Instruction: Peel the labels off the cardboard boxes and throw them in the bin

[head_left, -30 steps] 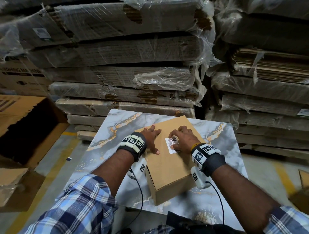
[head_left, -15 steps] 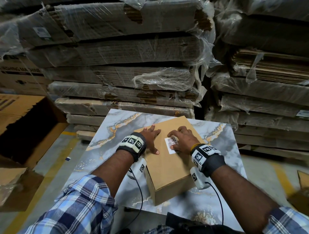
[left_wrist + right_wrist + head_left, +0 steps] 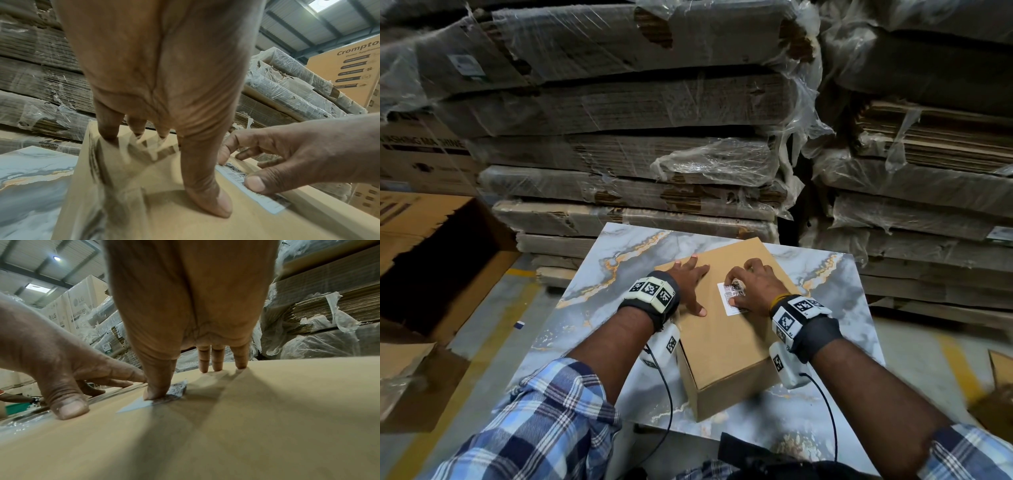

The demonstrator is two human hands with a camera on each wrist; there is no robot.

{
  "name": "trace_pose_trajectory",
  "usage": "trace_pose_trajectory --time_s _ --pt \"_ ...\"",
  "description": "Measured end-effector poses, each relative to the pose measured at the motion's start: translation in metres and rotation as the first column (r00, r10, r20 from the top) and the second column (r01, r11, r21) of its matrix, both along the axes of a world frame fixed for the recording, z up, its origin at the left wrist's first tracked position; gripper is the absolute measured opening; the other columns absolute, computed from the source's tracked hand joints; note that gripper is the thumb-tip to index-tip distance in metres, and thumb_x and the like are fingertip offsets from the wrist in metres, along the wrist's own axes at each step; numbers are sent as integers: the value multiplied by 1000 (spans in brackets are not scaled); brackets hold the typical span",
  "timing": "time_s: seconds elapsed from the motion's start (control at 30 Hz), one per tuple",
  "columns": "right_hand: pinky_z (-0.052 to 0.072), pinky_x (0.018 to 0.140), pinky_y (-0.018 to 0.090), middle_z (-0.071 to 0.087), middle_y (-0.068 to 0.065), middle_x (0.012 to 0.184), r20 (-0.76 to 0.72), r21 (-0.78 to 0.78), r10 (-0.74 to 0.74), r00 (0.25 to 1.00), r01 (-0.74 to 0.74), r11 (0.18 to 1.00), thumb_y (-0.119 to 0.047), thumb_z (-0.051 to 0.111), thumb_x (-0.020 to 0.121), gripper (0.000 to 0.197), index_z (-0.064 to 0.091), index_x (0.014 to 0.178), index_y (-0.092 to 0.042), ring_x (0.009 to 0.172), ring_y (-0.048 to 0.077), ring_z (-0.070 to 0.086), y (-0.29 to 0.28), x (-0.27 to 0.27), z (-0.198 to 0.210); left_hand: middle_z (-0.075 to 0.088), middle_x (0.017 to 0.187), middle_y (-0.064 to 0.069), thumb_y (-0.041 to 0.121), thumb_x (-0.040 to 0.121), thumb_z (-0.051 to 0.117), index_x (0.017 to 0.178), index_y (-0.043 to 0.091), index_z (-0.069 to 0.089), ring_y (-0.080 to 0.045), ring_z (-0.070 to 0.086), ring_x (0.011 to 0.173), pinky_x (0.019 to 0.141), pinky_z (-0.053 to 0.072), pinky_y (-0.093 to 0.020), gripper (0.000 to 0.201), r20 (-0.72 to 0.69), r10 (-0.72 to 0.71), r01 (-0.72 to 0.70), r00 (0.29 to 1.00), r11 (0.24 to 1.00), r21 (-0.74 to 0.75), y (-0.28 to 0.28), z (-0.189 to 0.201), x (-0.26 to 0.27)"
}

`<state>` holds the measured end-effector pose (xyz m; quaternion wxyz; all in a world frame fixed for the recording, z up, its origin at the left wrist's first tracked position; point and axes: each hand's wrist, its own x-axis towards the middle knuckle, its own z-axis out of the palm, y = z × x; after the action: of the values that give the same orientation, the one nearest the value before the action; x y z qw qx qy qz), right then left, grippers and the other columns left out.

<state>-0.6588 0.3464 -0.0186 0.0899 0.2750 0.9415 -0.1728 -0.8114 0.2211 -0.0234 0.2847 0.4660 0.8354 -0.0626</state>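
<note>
1. The cardboard box [image 3: 726, 329] lies on a marble-patterned board [image 3: 592, 294], its long axis running from near to far and angled slightly left; the far end points toward the wrapped stacks of flattened cardboard [image 3: 619, 113].
2. The white label [image 3: 732, 297] sits on the box top, right of centre toward the far half. Its long axis runs roughly along the box's length.
3. The left hand [image 3: 690, 286] lies spread and flat on the box top, left of the label, fingers straight and pressing down.
4. The right hand [image 3: 755, 291] is curled over the label, thumb on its near part and a fingertip working at the far part. In the right wrist view an edge near the thumb looks lifted, though blur makes this uncertain.
5. To do this step well, I would pick at one corner until a proper flap stands up, then pull low and slowly along the label's length so the paper comes away whole.
6. Steady left-hand pressure should stop the box sliding on the smooth board.
7. No bin is clearly in view.
</note>
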Motion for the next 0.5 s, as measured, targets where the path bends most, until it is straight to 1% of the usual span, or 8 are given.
trace_pose_trajectory --time_s 0.1,0.23,0.37,0.5 --pt "38 109 46 29 6 148 5 -1 2 1000 -2 1000 -37 73 87 48 51 130 -42 133 30 34 0 0 0 -15 165 2 45 75 82 158 33 1 -35 -4 152 118 19 -61 117 3 2 -2 1000 1000 3 0 1 0" --pt "38 109 45 28 7 149 6 -1 -3 1000 3 1000 -38 73 87 44 53 126 -39 134 30 33 0 -1 0 -16 165 2 46 75 82 158 33 1 -34 -4 152 118 19 -60 116 3 2 -2 1000 1000 4 -1 1 0" --pt "37 110 46 28 7 149 15 7 4 1000 -4 1000 -38 73 87 51 50 133 -42 134 30 33 0 0 0 -16 165 2 45 75 82 158 33 1 -34 -3 152 118 19 -60 116 -1 0 0 1000 1000 2 -1 2 1" --pt "38 109 44 29 7 148 3 4 -1 1000 1 1000 -38 74 86 44 54 125 -39 133 30 34 0 -1 0 -15 165 1 44 76 82 158 32 1 -34 -4 152 120 17 -57 116 6 0 0 1000 1000 6 -1 3 1"
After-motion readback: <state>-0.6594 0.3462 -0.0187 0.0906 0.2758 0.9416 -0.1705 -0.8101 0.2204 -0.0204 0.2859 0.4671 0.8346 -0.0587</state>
